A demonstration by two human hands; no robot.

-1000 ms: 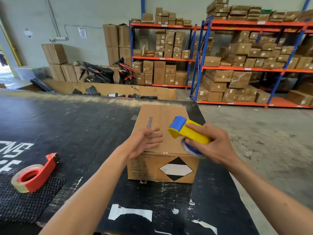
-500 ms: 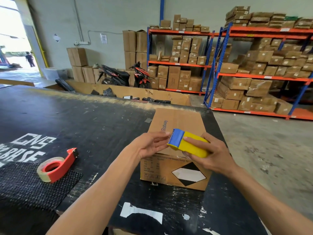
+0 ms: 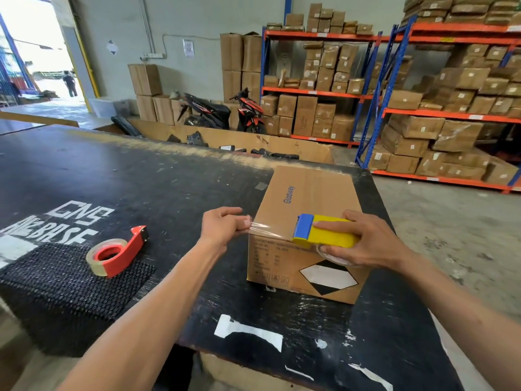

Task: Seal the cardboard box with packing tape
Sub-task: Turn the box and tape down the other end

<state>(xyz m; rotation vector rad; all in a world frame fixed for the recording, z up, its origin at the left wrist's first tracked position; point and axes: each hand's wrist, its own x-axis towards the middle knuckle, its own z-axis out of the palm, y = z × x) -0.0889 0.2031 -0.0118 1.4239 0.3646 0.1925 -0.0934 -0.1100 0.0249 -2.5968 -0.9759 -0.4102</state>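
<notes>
The cardboard box (image 3: 306,221) rests closed on the black surface (image 3: 141,179), near its right edge, with the diamond label facing the person. The right hand (image 3: 363,241) is closed around the yellow-and-blue tape dispenser (image 3: 324,232), held over the near top edge of the box. The left hand (image 3: 222,225) is positioned just beside the box's near left corner, its fingers (image 3: 242,222) pinched on the free end of the clear packing tape (image 3: 270,228). The tape spans taut from those fingers to the dispenser's blue head. A red tape dispenser (image 3: 117,253) lies well apart on the black mesh mat (image 3: 64,280) at left.
</notes>
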